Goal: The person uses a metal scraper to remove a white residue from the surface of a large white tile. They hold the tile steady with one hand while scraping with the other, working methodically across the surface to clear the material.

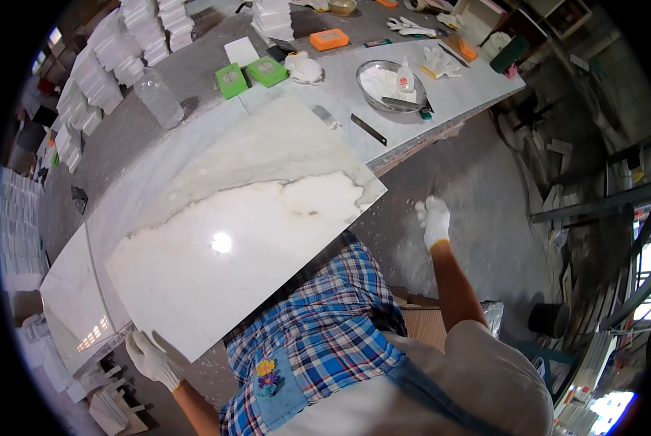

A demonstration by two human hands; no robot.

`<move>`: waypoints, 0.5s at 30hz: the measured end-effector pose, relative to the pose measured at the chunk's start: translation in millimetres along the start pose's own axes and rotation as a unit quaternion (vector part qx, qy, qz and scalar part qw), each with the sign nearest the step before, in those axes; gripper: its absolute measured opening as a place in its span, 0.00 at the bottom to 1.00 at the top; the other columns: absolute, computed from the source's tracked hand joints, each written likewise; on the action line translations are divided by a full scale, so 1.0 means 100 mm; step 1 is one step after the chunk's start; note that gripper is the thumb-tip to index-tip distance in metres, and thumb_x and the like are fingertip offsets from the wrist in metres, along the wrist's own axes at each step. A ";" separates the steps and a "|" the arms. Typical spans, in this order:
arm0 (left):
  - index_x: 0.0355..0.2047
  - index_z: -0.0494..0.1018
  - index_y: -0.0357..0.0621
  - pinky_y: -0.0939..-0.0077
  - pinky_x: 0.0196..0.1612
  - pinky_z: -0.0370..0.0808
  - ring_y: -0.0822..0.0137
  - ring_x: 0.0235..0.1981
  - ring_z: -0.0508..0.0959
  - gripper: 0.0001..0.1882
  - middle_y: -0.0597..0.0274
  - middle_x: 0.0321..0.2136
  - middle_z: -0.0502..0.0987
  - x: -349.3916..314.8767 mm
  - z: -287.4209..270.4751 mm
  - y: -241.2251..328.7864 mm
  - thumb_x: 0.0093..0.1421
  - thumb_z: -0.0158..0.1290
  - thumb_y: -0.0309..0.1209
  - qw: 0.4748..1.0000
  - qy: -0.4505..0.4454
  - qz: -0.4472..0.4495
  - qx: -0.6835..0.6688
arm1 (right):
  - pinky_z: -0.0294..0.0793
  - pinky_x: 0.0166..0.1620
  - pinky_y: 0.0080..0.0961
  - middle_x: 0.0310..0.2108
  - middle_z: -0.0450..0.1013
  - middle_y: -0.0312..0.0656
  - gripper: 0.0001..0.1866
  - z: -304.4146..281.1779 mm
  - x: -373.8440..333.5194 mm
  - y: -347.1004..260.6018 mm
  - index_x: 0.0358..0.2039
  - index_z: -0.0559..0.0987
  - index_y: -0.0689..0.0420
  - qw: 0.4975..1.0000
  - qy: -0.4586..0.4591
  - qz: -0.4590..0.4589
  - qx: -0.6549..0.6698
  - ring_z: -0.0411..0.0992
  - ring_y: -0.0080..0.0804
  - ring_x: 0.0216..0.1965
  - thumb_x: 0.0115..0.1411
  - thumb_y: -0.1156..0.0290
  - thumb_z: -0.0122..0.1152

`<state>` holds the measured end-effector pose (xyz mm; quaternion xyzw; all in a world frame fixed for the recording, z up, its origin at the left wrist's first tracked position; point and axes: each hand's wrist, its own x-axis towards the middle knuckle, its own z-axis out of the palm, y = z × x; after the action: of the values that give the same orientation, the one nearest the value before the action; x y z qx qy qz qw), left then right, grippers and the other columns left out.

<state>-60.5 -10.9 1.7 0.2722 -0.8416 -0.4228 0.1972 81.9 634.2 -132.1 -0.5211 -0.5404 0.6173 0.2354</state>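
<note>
A large polished white marble slab (245,240) with a grey vein lies askew on the worktable, its near corner jutting past the edge. My left hand (151,361), in a white knitted glove, is at the table's front edge beside that corner, fingers stretched out and holding nothing. Off to the right, away from the slab, my right hand (434,220) hangs above the floor in a matching glove. Its fingers are loosely bent and apart, with nothing visible in them. A flat dark metal blade (369,129) lies beyond the slab's far right corner.
Behind the slab are a metal bowl (365,83) with a white squeeze bottle (405,76), two green boxes (231,81), an orange block (329,39) and a clear plastic bottle (158,98). White tile stacks (96,87) line the far left. A dark bucket (549,320) stands right.
</note>
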 end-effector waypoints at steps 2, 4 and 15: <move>0.61 0.70 0.33 0.74 0.56 0.74 0.63 0.54 0.76 0.23 0.53 0.56 0.75 0.04 0.04 -0.05 0.72 0.48 0.37 0.997 0.003 0.029 0.065 | 0.58 0.17 0.16 0.26 0.75 0.33 0.10 0.14 -0.10 -0.39 0.42 0.74 0.55 0.997 -0.006 -0.077 0.002 0.63 0.13 0.18 0.72 0.62 0.50; 0.61 0.69 0.31 0.72 0.58 0.73 0.62 0.56 0.75 0.25 0.51 0.58 0.74 0.02 0.08 -0.06 0.72 0.49 0.38 1.000 -0.001 0.012 0.008 | 0.59 0.19 0.14 0.27 0.75 0.33 0.10 0.31 -0.25 -0.76 0.44 0.75 0.57 0.992 -0.015 -0.127 -0.014 0.63 0.12 0.19 0.71 0.64 0.51; 0.57 0.72 0.32 0.62 0.58 0.69 0.51 0.54 0.76 0.30 0.44 0.52 0.78 0.24 0.00 -0.13 0.70 0.45 0.49 0.990 -0.102 0.012 0.097 | 0.62 0.27 0.12 0.28 0.72 0.29 0.11 1.06 -0.92 -1.36 0.44 0.79 0.63 0.956 -0.108 -0.247 -0.112 0.64 0.10 0.25 0.69 0.69 0.54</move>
<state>-75.3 -32.7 -6.1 0.2350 -0.8975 -0.3627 0.0878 -18.7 553.1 14.5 -0.3246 -0.7400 0.5280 0.2614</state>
